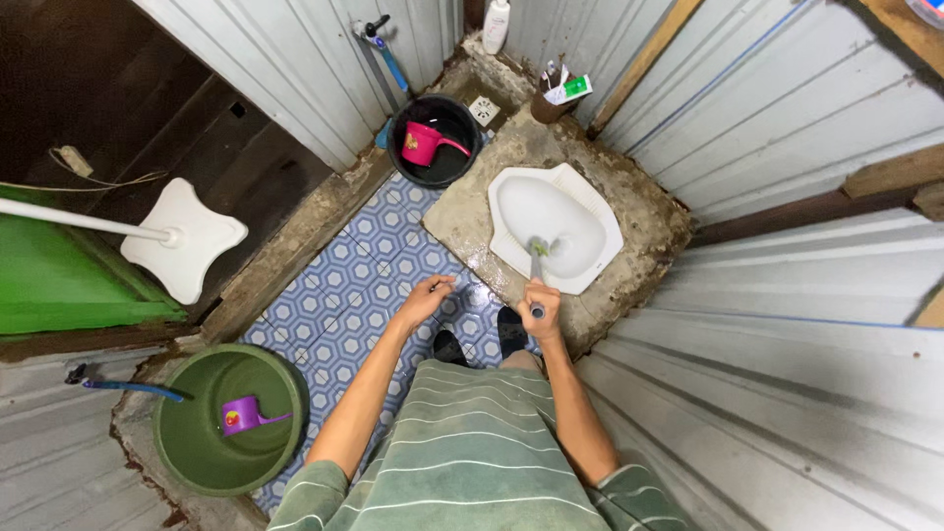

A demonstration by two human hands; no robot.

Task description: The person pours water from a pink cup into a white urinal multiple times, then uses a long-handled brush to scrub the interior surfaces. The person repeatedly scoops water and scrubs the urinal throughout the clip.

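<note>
My right hand (539, 305) grips the handle of a toilet brush (537, 258) whose bristled head rests inside the white squat toilet pan (590, 211). The pan is set in a raised concrete slab (639, 221). My left hand (426, 298) hovers just left of the slab's front corner over the blue patterned floor tiles (344, 285); its fingers are loosely curled and hold nothing. My two dark shoes (511, 329) stand on the tiles below the hands.
A black bucket (470, 157) with a pink dipper (425, 144) stands left of the slab. A green tub (187, 433) holding a purple dipper (241, 415) sits at lower left. Corrugated metal walls close in on the right. A cup of toothbrushes (551, 98) stands in the far corner.
</note>
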